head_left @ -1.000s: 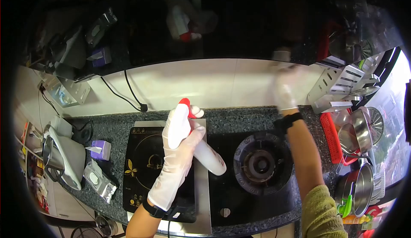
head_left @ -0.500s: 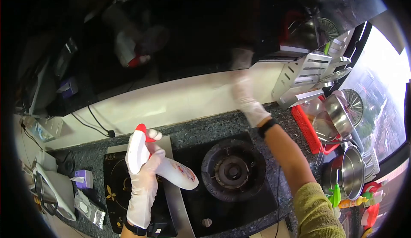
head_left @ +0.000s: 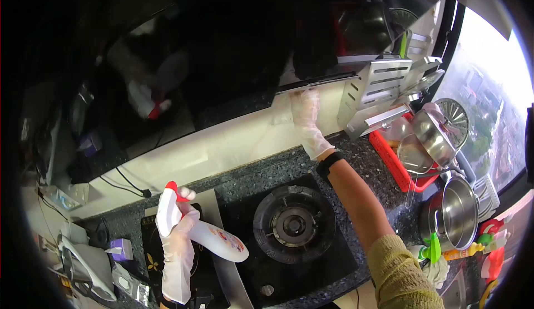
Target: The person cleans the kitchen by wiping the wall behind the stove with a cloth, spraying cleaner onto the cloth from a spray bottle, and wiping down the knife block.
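Observation:
My left hand, in a thin translucent glove, is wrapped round the neck of a white spray bottle with a red nozzle and trigger. The bottle lies tilted above the hob, its base toward the gas burner. My right hand, gloved too, reaches up against the pale back wall, just under the lower edge of the glossy black range hood. Its fingers are partly hidden at that edge, so I cannot make out whether they hold anything.
To the right are a slotted metal rack, a red basket with metal bowls and strainers, and a steel pot. At the left stand a purple tissue box and a wipes packet. A black cable runs along the wall.
The view has shifted and turned somewhat. My right hand, blurred by motion earlier, is now sharper and stays high on the wall under the hood. My left hand keeps its hold on the spray bottle.

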The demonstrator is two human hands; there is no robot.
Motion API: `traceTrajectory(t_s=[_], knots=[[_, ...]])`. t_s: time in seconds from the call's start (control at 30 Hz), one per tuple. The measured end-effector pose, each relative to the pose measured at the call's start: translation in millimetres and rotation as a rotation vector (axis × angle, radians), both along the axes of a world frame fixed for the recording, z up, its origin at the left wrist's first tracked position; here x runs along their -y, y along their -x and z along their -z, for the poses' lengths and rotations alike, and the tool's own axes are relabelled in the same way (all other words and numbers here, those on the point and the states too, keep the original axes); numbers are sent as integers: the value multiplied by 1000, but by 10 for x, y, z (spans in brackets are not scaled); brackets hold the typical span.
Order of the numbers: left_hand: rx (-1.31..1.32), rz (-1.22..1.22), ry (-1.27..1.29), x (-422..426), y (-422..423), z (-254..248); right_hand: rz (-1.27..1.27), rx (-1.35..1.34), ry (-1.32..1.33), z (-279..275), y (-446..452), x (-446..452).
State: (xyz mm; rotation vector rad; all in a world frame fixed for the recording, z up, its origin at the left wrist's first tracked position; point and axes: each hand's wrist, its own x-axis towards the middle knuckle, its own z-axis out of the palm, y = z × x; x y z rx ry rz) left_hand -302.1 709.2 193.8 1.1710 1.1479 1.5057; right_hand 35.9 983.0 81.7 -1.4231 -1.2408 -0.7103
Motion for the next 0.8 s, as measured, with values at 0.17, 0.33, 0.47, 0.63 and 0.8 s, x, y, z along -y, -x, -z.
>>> traceTrajectory(t_s=[0.17,0.33,0.47,0.63,0.8], knots=[[-46,-3,42,-9,5,-44,-93,-224,60,8,-538,84],[-36,-22,46,21,-108,-205,-273,-766,56,157,-686,91],[-22,25,48,42,-130,-268,-277,-950,63,292,-484,-32],[-72,0,51,110,-363,-372,-301,-698,254,235,395,-150],[-135,15,28,102,-629,-485,-25,-509,78,227,205,-311]])
